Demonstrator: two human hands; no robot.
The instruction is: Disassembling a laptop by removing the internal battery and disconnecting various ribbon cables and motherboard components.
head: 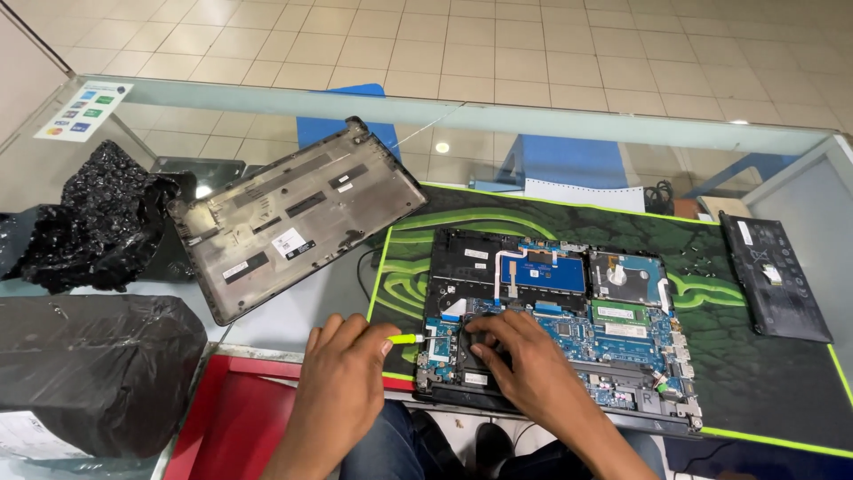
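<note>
In the lower middle of the frame, the left hand (342, 382) was pinching a small tool with a yellow-green handle (405, 339) between thumb and fingertips, and its tip pointed to the left edge of the opened laptop (555, 333). The right hand (524, 364) lay flat on the black fan (480, 348) at the lower left part of the laptop, fingers close together and pressing down, probably to keep the part steady while the tool worked beside it.

The laptop rested on a black and green mat (755, 373), which seemed to protect the glass counter (293, 316) below and stop the machine from sliding. The removed bottom cover (298, 218) lay with its inner side up at the upper left of the mat, put away from the working place; it carried a few small white rectangular labels. The flat black battery (775, 276) was at the right side of the frame, well apart from the laptop, with a white label near its top.

At the upper left, a white square sticker with small coloured marks (83, 109) was on the glass. Crumpled black plastic wrap (98, 218) lay at the left, and a package in black wrap (89, 369) sat under it.
</note>
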